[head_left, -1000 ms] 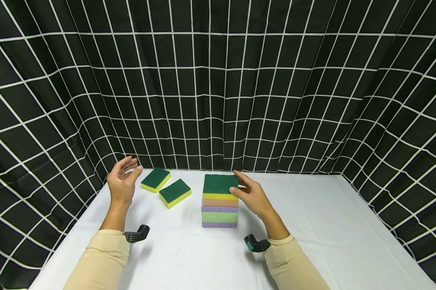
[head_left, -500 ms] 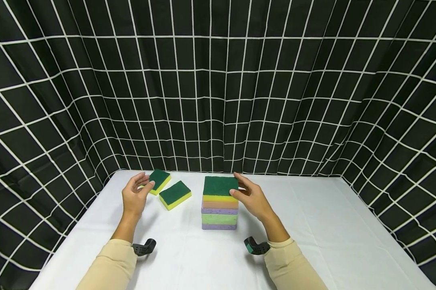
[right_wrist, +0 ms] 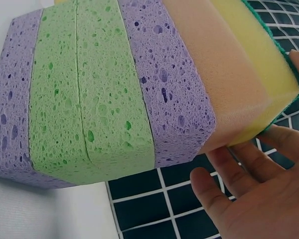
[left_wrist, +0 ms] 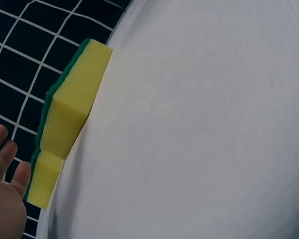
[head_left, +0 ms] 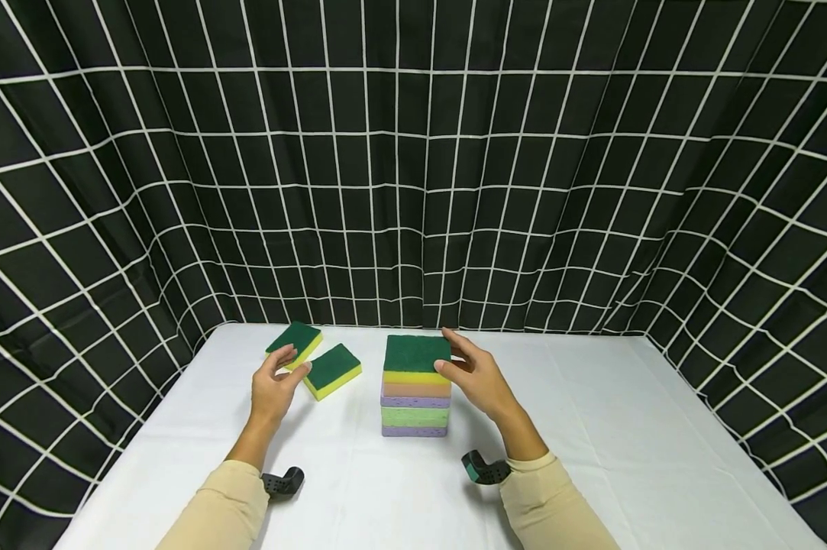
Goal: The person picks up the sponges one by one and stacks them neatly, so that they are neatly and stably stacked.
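Observation:
In the head view, a stack of sponges stands mid-table: a purple sponge (head_left: 414, 431) lowest, green sponges (right_wrist: 97, 99), another purple sponge (right_wrist: 162, 74), an orange sponge (head_left: 416, 390), and a yellow scouring sponge (head_left: 416, 354) with its green pad upward. My right hand (head_left: 480, 378) holds that top sponge at its right end, thumb in front and fingers behind. My left hand (head_left: 273, 391), fingers loosely bent and holding nothing, hovers beside two more scouring sponges, a farther one (head_left: 296, 337) and a nearer one (head_left: 334, 369). Whether the left thumb touches a sponge, I cannot tell.
A white cloth (head_left: 592, 428) covers the table. Black curtains with a white grid (head_left: 413, 168) enclose it at the back and both sides. Dark wrist devices sit on the left wrist (head_left: 284, 482) and the right wrist (head_left: 485, 467).
My left hand has moved right and nearer, from left of the two loose scouring sponges to just in front of them. The right hand and the stack have stayed put.

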Demonstrator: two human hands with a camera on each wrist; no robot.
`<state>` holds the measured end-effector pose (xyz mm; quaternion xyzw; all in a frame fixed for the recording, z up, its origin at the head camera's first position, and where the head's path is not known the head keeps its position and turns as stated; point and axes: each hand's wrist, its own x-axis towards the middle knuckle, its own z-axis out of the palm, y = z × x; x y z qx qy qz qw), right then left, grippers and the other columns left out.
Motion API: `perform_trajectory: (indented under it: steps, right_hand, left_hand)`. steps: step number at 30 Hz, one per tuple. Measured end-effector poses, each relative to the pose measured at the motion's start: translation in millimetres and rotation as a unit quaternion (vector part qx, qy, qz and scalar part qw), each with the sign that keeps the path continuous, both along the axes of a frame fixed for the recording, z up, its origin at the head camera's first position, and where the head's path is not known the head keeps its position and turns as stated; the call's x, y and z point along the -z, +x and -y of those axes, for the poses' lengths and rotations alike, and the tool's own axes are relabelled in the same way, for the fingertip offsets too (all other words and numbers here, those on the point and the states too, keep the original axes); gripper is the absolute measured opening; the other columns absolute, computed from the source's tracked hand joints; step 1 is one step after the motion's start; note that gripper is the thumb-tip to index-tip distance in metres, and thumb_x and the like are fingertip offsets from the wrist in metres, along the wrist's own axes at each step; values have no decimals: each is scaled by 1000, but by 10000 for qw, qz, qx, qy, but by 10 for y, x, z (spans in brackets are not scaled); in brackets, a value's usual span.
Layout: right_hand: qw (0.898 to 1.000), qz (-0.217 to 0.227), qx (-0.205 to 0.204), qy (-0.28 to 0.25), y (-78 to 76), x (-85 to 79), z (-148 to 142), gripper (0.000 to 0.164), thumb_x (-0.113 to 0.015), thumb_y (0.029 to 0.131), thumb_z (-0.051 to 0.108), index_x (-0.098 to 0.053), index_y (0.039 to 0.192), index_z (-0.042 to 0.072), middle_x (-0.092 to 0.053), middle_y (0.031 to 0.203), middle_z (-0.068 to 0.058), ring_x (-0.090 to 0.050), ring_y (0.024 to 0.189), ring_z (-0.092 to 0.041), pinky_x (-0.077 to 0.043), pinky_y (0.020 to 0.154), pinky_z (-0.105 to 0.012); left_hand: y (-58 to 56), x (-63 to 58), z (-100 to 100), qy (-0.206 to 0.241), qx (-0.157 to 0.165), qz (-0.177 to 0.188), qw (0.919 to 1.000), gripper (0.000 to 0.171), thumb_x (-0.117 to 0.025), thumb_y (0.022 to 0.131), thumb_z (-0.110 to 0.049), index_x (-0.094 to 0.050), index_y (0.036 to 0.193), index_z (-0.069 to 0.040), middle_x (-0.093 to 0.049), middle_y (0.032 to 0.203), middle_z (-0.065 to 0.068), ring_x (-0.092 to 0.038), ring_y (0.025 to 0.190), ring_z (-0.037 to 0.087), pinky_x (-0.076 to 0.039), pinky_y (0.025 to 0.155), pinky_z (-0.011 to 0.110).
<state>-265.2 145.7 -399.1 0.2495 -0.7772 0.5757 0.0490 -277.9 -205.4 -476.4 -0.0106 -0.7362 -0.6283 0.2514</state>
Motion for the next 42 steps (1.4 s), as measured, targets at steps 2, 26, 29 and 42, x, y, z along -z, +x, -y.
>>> perform_trajectory:
  steps: [2, 26, 29, 42]
  right_hand:
    - [10000, -27, -22, 19, 61, -81, 17, 60, -63, 94, 9, -35, 145, -6, -37, 147, -21, -44, 126, -38, -36, 104, -49]
    - [10000, -79, 51, -10, -39, 68, -4, 62, -65, 94, 18, -38, 147, 2, -40, 147, -13, -47, 124, -32, -38, 103, -45]
    - [10000, -67, 58, 2, -44, 60, -8, 61, -65, 94, 18, -38, 147, 4, -40, 148, -11, -47, 124, -30, -38, 103, -43]
    - [10000, -17, 96, 13, -42, 80, -14, 62, -66, 94, 20, -39, 147, 6, -41, 147, -9, -48, 123, -28, -39, 103, -40]
  left_hand:
    - [-10, 30, -9, -41, 42, 101, 9999, 49, -73, 85, -4, -54, 129, 7, -56, 123, 26, -49, 117, 37, -42, 87, 31]
    - [-74, 177, -23, -1477, 276, 1904, 9701, 87, -75, 84, -34, -30, 148, 2, -37, 145, 24, -33, 134, 38, -22, 111, 48]
    - [-102, 181, -27, -1878, 213, 2034, 9607, 87, -75, 84, -35, -29, 148, 4, -32, 147, 27, -28, 135, 42, -22, 110, 51]
    - [-89, 163, -53, -2485, 39, 2156, 9443, 86, -75, 82, -31, -31, 143, 10, -35, 142, 33, -28, 132, 49, -25, 107, 56]
